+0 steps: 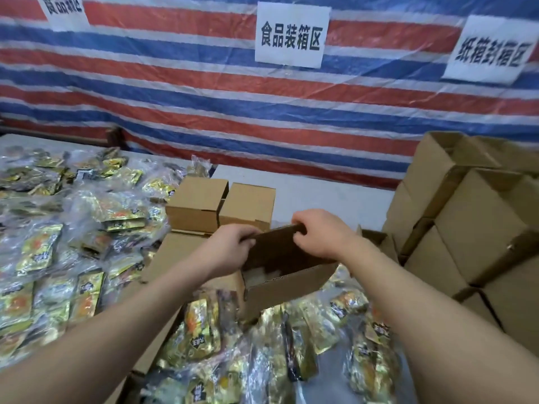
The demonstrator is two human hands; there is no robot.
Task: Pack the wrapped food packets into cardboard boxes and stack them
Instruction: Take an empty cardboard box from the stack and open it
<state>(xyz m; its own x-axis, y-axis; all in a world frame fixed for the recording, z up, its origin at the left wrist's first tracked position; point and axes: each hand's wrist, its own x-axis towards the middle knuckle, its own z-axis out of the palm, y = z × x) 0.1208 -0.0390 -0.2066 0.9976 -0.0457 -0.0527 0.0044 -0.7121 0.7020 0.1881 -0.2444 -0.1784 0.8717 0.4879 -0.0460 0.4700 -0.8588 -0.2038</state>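
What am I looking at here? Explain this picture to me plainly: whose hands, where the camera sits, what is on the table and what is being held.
There is no machine here. A person wears a camera on the head, so the one picture looks forward and down at their own bare arms. The left hand and right hand both grip the far top edge of an open cardboard box, tilted toward the camera. Around it lie shiny wrapped food packets, more in the foreground. Two small boxes sit behind, and a stack of boxes stands at the right. A striped tarp with paper signs hangs behind.
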